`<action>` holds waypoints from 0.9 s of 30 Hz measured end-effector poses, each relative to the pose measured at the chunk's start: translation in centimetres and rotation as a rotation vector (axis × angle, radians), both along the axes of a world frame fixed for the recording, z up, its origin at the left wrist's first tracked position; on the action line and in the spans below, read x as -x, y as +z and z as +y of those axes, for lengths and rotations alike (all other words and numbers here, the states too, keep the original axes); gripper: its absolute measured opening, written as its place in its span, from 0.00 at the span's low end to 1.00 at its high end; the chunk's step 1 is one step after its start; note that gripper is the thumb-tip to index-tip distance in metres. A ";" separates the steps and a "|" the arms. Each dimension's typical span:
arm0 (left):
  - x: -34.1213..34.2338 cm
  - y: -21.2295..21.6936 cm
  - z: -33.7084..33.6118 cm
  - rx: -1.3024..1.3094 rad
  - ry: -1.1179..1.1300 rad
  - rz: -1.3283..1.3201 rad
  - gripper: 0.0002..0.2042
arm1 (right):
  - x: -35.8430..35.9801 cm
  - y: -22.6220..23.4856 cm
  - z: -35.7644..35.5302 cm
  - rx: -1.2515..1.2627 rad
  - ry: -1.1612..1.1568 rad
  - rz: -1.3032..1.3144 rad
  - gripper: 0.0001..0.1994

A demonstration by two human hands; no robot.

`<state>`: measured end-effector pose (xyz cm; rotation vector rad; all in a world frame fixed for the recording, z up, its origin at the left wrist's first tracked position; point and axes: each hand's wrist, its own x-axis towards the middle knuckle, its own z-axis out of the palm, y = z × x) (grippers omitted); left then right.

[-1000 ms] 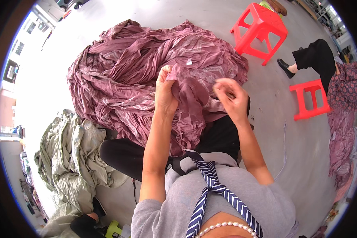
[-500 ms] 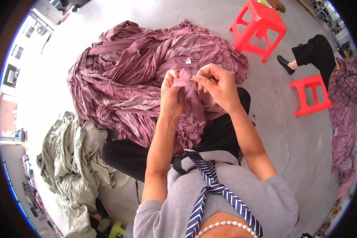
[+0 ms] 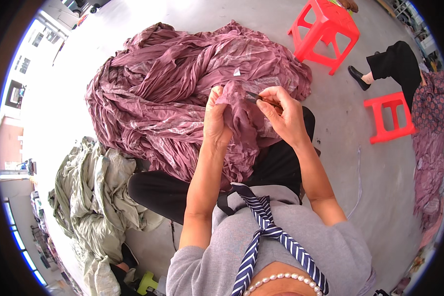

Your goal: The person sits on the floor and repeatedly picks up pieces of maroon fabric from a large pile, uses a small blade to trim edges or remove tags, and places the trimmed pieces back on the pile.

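Observation:
A large heap of mauve-pink patterned fabric (image 3: 167, 98) lies on the floor before me and spills over my lap. My left hand (image 3: 216, 116) is closed on a bunched edge of this cloth, holding it up. Beside it on the right, my right hand (image 3: 283, 114) grips small dark thread snips (image 3: 253, 96). Their pointed tip reaches to the raised cloth, but whether the blades touch it I cannot tell. A small white tag (image 3: 237, 72) shows on the heap just beyond my hands.
A pile of pale green fabric (image 3: 96, 197) lies to my left. A tall red plastic stool (image 3: 325, 32) and a low red stool (image 3: 390, 117) stand on the right. Past them a person in black trousers (image 3: 394, 64) sits with mauve cloth (image 3: 428, 167). A thin pale cord (image 3: 359, 182) lies on the floor.
My right hand was pinching the cloth edge close to my left; now it is slightly farther right, with the dark snips showing between its fingers. The held cloth has been turned and bunched.

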<state>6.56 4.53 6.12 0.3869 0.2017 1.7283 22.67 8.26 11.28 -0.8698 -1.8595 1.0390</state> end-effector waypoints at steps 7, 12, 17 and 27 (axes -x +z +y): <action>-0.7 0.9 0.5 0.091 0.094 0.114 0.07 | 0.5 0.1 0.2 -0.020 0.020 0.014 0.12; -1.3 1.7 0.5 0.138 0.112 0.144 0.08 | 0.9 0.7 0.3 -0.205 -0.021 -0.037 0.13; -1.3 1.7 0.3 0.128 0.092 0.138 0.07 | 0.3 1.0 0.6 -0.334 -0.018 -0.139 0.11; -0.7 1.5 0.1 0.127 0.135 0.237 0.06 | 1.3 1.1 -0.7 -0.121 0.039 0.145 0.12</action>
